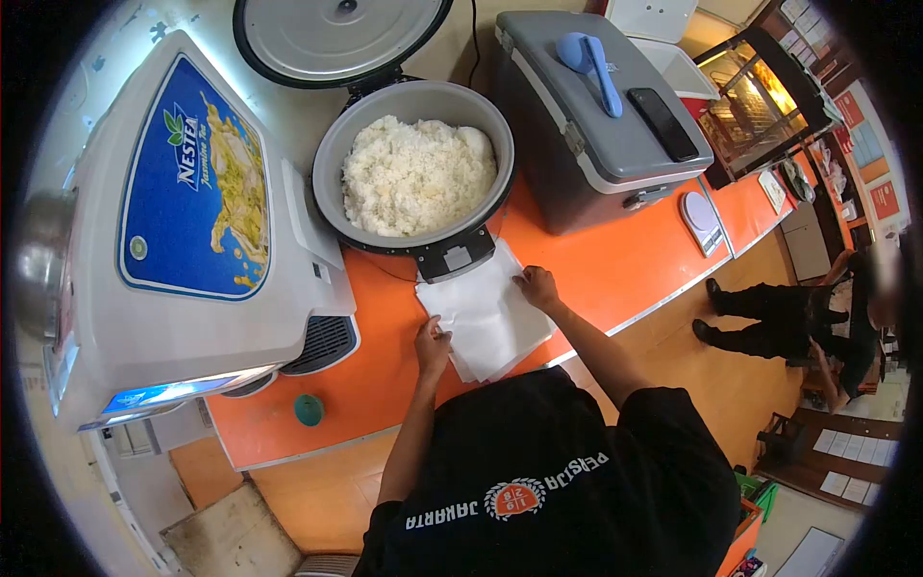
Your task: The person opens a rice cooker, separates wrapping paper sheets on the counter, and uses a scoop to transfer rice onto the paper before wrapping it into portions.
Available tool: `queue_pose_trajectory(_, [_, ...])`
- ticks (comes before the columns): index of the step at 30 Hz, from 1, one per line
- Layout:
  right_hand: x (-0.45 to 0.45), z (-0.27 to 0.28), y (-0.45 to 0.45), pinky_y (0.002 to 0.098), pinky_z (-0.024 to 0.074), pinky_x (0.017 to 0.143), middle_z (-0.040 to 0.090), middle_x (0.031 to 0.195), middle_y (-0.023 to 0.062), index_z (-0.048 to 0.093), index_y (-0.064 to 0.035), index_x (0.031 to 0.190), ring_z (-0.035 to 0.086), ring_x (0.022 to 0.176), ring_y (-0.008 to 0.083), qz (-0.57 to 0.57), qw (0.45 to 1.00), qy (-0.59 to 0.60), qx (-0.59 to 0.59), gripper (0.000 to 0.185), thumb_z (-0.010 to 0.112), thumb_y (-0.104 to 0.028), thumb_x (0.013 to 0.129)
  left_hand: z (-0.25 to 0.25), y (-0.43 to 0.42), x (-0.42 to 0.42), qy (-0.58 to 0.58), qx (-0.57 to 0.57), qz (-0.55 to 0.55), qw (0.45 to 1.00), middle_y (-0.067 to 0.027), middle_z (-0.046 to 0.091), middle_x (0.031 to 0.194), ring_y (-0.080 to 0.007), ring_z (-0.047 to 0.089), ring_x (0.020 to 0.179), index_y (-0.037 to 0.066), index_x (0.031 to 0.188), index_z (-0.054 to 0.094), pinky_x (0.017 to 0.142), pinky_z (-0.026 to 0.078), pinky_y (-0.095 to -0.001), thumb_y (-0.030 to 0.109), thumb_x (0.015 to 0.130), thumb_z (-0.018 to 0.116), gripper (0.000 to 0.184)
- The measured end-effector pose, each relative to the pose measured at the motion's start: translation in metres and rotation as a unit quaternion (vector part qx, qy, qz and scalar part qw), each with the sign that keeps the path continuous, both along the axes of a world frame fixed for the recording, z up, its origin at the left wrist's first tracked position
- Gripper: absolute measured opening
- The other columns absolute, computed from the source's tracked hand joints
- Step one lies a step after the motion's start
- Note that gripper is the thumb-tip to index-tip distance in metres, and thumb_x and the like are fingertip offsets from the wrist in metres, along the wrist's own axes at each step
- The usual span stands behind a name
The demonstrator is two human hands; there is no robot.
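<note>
A stack of white paper sheets (pixel 490 322) lies on the orange counter in front of a large rice cooker (pixel 332 178) with its lid up. Cooked white rice (pixel 413 178) is heaped inside the pot. At the left edge of the paper, my left hand (pixel 433 348) has its fingers curled and pinches the sheet. My right hand (pixel 538 288) grips the opposite edge, nearer the cooker, with bent fingers. The paper's far end reaches up to the cooker's front latch.
A Nestea drink dispenser (pixel 207 212) stands at left, with a small green cup (pixel 309 411) near it. On a grey cooler box (pixel 596 125) lie a blue rice scoop (pixel 604 77) and a phone (pixel 663 125). A kitchen scale (pixel 701 221) sits at right; another person (pixel 798 308) stands beyond.
</note>
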State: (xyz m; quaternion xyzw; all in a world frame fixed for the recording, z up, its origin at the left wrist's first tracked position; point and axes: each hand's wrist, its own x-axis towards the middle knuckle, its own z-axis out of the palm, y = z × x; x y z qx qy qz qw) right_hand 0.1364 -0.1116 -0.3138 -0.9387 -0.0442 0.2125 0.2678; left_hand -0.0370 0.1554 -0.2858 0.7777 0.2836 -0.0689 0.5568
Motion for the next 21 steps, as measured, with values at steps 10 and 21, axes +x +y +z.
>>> queue_pose_trajectory(10, [-0.036,0.01,-0.015,0.0529,0.0503,0.095,0.058,0.121,0.023,0.056,-0.0003,0.121,0.058,0.111,0.0448,-0.053,0.991,-0.117,-0.033,0.046,0.072,-0.03,0.089,-0.021,0.001,-0.018,-0.005,0.145,-0.045,0.988,-0.0272,0.052,0.134,-0.0431,0.045,0.132,-0.002,0.14,0.049,0.112,0.036,-0.052,0.015,0.078,0.081,0.072])
queue_pose_trajectory(21, [-0.053,0.024,-0.026,0.0515,0.0576,0.075,0.07,0.089,0.0247,0.07,-0.003,0.093,0.07,0.086,0.0441,0.004,0.996,-0.081,0.028,0.013,0.061,-0.013,0.09,-0.028,-0.008,-0.01,0.05,0.055,-0.049,0.996,-0.0295,0.054,0.132,-0.0456,0.044,0.133,-0.004,0.141,0.047,0.111,0.037,-0.0523,0.01,0.08,0.074,0.068])
